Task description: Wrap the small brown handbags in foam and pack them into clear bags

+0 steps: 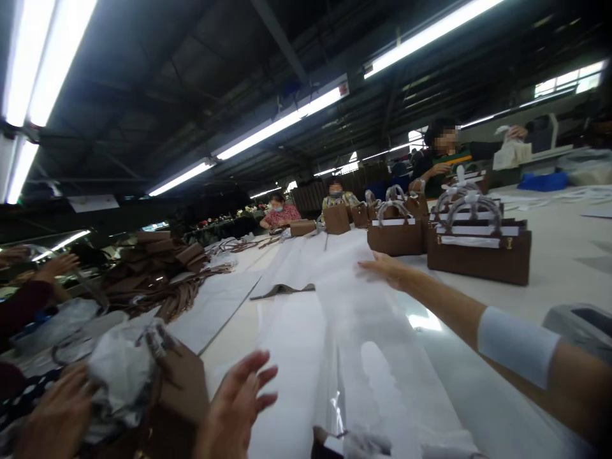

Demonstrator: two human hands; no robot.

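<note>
My right hand (387,269) lies flat with its fingers apart on a long translucent white sheet (335,357) spread over the table. A white band covers my right forearm (519,345). My left hand (234,408) hangs open above the sheet's near edge, holding nothing, next to a brown leather handbag (184,395) stuffed with white tissue paper (119,376). Another person's hand (57,414) is at that bag's far side. A folded grey-brown leather piece (282,291) lies on the white sheeting.
Brown handbags with wrapped handles (478,255) stand in a row on the long white table (549,280). A heap of brown leather pieces and straps (153,274) lies to the left. A co-worker's hand (60,268) reaches in there, and several other workers sit along the table.
</note>
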